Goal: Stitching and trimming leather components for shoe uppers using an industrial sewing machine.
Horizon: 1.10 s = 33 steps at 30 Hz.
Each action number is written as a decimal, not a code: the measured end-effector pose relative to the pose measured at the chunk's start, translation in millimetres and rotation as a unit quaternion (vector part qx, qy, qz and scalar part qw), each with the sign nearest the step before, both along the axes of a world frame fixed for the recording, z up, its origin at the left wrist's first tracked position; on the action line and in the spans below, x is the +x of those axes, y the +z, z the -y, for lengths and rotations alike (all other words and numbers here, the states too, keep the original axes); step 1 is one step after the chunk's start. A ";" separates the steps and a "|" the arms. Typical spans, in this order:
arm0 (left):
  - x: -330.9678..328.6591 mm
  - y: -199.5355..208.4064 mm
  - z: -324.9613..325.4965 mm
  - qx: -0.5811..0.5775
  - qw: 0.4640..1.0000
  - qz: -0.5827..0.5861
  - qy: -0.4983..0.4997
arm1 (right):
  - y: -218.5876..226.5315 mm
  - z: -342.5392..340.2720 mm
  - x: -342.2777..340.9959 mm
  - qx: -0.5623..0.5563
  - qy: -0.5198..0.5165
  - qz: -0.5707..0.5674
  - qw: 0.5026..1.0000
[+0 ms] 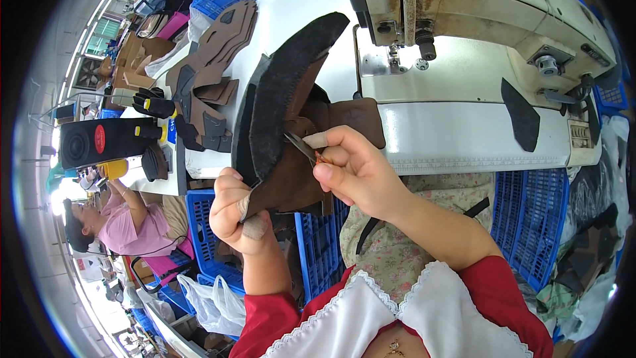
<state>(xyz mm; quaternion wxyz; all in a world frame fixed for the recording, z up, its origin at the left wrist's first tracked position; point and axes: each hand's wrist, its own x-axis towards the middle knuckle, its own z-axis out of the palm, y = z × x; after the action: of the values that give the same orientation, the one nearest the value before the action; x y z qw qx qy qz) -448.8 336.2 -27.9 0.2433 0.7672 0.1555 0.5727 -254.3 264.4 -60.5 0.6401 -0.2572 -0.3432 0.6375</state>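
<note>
My left hand [232,211] is closed on the lower left corner of a brown leather shoe upper [285,182], thumb and fingers pinching its edge. A curved black fuzzy lining [281,86] runs along the upper's left side and rises over the white table. In my right hand [358,172] is a small pair of thread snips [301,146], held between thumb and fingers. Their metal tips touch or nearly touch the upper beside the black lining; whether they hold a thread is too small to tell. Pale coverings wrap some fingertips on both hands.
A sewing machine [477,6] stands at the back right, with a loose black piece [520,114] on its bed. Stacked brown leather pieces [215,46] lie at the left, near a black speaker [99,140]. Blue crates [530,219] stand below. A person [142,225] sits at far left.
</note>
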 end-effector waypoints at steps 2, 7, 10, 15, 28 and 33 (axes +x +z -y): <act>-0.3 -0.1 -0.2 0.004 1.000 0.000 -0.002 | -0.5 -1.3 -0.2 0.006 -0.005 -0.001 1.000; -0.5 -0.5 -0.3 -0.002 1.000 0.002 -0.006 | -0.2 -3.6 1.2 0.007 -0.004 0.000 1.000; -0.4 -0.8 0.0 -0.003 1.000 0.001 -0.007 | -0.3 -4.4 3.2 -0.002 0.006 -0.011 1.000; -0.5 -0.5 -0.2 -0.003 1.000 -0.002 -0.011 | -1.1 -6.7 2.6 0.005 0.002 -0.026 1.000; -1.9 5.0 -2.4 0.038 0.999 -0.020 0.006 | 5.2 18.5 18.4 -0.004 0.023 -0.066 0.998; -4.8 33.3 3.8 0.166 0.969 -0.175 0.061 | 10.4 42.0 62.7 0.026 0.145 0.091 0.985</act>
<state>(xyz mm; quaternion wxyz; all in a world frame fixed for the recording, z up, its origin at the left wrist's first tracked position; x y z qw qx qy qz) -453.6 332.4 5.4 0.0463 0.8739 0.1453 0.4615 -191.6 222.4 -50.1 0.5135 -0.2452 -0.4505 0.6880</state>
